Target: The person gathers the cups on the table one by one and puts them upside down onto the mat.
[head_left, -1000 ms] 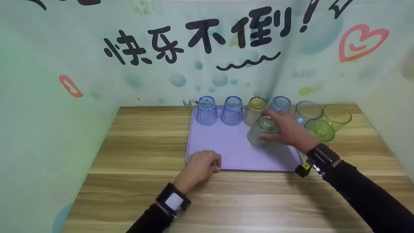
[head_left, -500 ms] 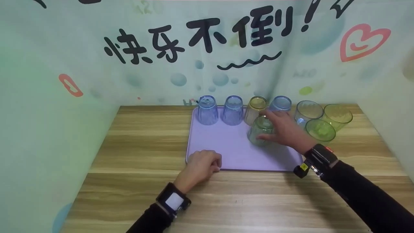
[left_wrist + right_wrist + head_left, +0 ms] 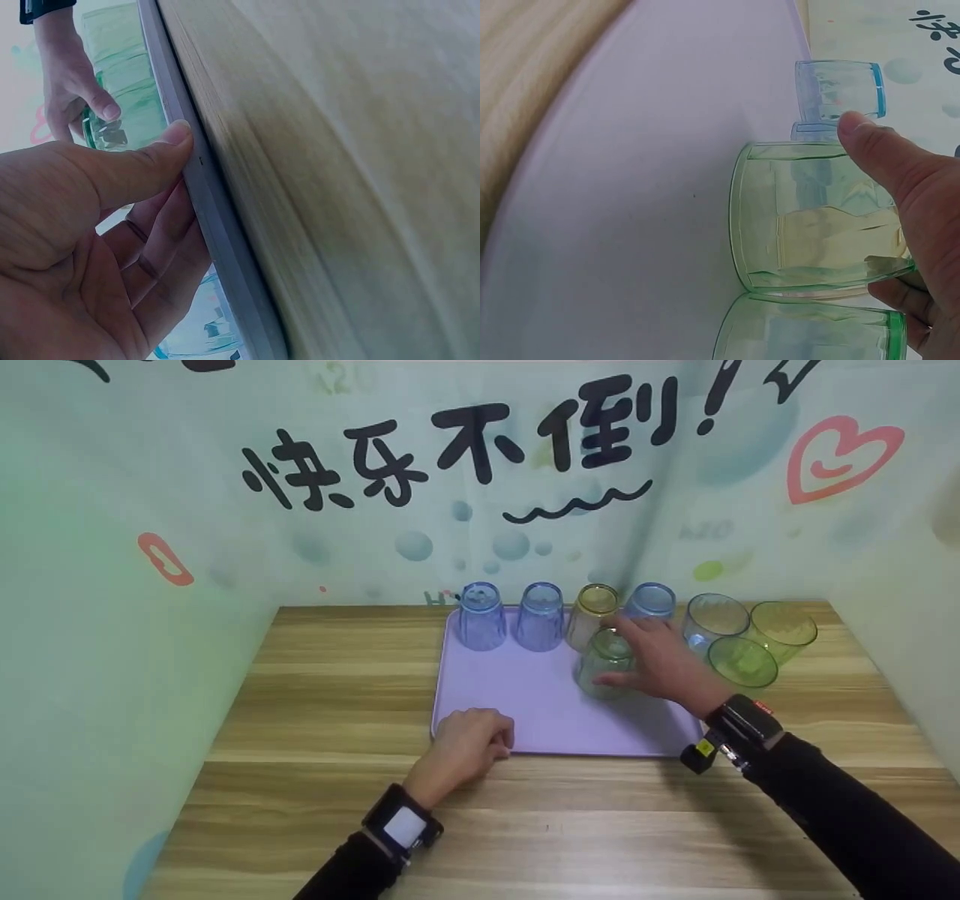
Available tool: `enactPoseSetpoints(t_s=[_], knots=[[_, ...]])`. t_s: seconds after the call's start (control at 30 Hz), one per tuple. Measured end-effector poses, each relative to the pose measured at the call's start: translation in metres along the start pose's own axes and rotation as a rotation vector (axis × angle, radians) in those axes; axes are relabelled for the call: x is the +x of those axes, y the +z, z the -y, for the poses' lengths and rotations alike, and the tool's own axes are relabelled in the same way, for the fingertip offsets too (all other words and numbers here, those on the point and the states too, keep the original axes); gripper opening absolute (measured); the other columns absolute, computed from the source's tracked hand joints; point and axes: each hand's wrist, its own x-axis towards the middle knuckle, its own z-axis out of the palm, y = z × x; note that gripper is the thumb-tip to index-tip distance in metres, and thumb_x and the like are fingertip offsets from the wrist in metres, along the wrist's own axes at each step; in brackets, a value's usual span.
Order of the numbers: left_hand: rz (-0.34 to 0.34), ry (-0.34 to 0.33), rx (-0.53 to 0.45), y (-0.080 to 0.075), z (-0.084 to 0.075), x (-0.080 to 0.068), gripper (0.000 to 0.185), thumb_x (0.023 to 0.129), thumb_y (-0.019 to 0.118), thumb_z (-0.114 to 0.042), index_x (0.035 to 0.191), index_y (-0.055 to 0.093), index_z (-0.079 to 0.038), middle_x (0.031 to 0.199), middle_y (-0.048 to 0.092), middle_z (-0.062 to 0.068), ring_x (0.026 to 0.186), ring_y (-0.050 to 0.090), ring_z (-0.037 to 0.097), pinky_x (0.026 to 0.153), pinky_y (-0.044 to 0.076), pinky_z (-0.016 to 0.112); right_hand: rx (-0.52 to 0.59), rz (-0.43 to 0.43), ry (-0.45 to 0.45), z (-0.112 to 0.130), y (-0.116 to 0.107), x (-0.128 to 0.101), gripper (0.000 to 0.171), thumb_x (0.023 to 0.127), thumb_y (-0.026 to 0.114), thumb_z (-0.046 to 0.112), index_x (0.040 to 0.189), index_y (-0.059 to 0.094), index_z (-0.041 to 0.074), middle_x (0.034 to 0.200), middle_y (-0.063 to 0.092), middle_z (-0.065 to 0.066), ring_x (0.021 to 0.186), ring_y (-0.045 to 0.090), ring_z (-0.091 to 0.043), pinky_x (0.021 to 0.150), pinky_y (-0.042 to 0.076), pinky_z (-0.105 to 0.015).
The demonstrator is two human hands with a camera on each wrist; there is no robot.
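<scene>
An upside-down pale green glass (image 3: 611,660) stands on the purple tray (image 3: 540,712). My right hand (image 3: 664,660) holds it from the right, thumb toward the front and fingers around its far side; some fingertips are hidden. The right wrist view shows another green glass (image 3: 802,330) beside the held one. At the tray's front left edge my left hand (image 3: 469,739) grips the rim, its thumb and curled fingers against it in the left wrist view. Behind the held glass are an upturned yellow glass (image 3: 595,615) and several blue glasses (image 3: 481,619) in a back row.
Right of the tray stand upright glasses: a clear bluish one (image 3: 712,619), a yellow-green one (image 3: 787,626) and a green one (image 3: 742,664). The wooden table (image 3: 540,825) meets a printed wall cloth (image 3: 360,562) at its back edge.
My right hand has shifted very slightly left on the green glass. My left hand keeps its place on the tray's edge.
</scene>
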Motion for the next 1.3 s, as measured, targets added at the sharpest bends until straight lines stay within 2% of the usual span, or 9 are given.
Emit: enactPoseSetpoints(t_s=[0.17,0.3,0.53,0.67,0.8,0.97,1.17,1.3], knots=[[0.004,-0.004,0.000,0.000,0.000,0.001,0.009,0.087,0.081,-0.021,0.086,0.072,-0.020,0.075,0.061,-0.010,0.074,0.060,0.014,0.065,0.049,0.033,0.031,0.001,-0.002,-0.003,-0.003,-0.002,0.091,0.072,0.088,0.053,0.143,0.048,0.011,0.126,0.062,-0.018,0.116,0.054,-0.045,0.102,0.033,-0.064],[0.001,-0.004,-0.001,-0.001,0.000,0.000,0.009,0.087,0.081,-0.021,0.085,0.072,-0.020,0.075,0.062,-0.010,0.075,0.061,0.015,0.065,0.049,0.033,0.067,-0.023,-0.003,-0.008,-0.007,-0.005,0.089,0.074,0.089,0.049,0.142,0.049,0.009,0.130,0.060,-0.017,0.118,0.052,-0.043,0.101,0.036,-0.064],[-0.026,0.019,-0.003,-0.001,0.001,-0.001,0.011,0.086,0.081,-0.020,0.084,0.071,-0.020,0.076,0.063,-0.010,0.076,0.062,0.015,0.064,0.049,0.033,0.097,-0.129,-0.047,-0.014,-0.017,-0.008,0.067,0.088,0.078,0.045,0.136,0.054,0.004,0.128,0.061,-0.016,0.115,0.053,-0.038,0.097,0.038,-0.061],[-0.043,0.037,0.007,-0.001,0.002,-0.002,0.011,0.086,0.082,-0.020,0.084,0.071,-0.021,0.077,0.064,-0.011,0.077,0.063,0.015,0.064,0.050,0.034,0.148,-0.182,-0.048,-0.018,-0.028,-0.009,0.054,0.095,0.072,0.035,0.132,0.056,0.000,0.123,0.062,-0.019,0.111,0.054,-0.037,0.093,0.040,-0.058],[-0.036,0.031,0.006,-0.001,0.001,-0.002,0.011,0.086,0.082,-0.020,0.084,0.071,-0.021,0.076,0.063,-0.011,0.077,0.062,0.015,0.064,0.049,0.034,0.211,-0.245,-0.006,-0.025,-0.042,-0.012,0.044,0.099,0.068,0.027,0.129,0.056,-0.003,0.120,0.063,-0.021,0.112,0.054,-0.038,0.094,0.039,-0.059],[-0.020,0.018,0.004,-0.002,0.001,-0.002,0.010,0.087,0.081,-0.019,0.085,0.071,-0.021,0.077,0.063,-0.011,0.077,0.062,0.016,0.066,0.049,0.034,0.243,-0.365,0.088,-0.035,-0.060,-0.018,0.036,0.102,0.062,0.025,0.123,0.058,-0.004,0.117,0.062,-0.022,0.111,0.052,-0.039,0.092,0.038,-0.059],[-0.022,0.018,0.003,-0.002,0.000,-0.002,0.009,0.087,0.081,-0.019,0.086,0.072,-0.020,0.077,0.063,-0.010,0.077,0.062,0.016,0.066,0.049,0.034,0.216,-0.454,0.249,-0.047,-0.078,-0.027,0.042,0.103,0.058,0.032,0.123,0.058,-0.005,0.121,0.059,-0.024,0.115,0.049,-0.041,0.094,0.035,-0.060],[-0.020,0.019,0.003,-0.002,0.000,-0.002,0.009,0.087,0.081,-0.020,0.086,0.072,-0.020,0.079,0.064,-0.009,0.077,0.062,0.016,0.067,0.049,0.034,0.179,-0.493,0.299,-0.058,-0.087,-0.035,0.045,0.103,0.057,0.031,0.125,0.057,-0.008,0.123,0.056,-0.027,0.118,0.045,-0.044,0.098,0.031,-0.061]])
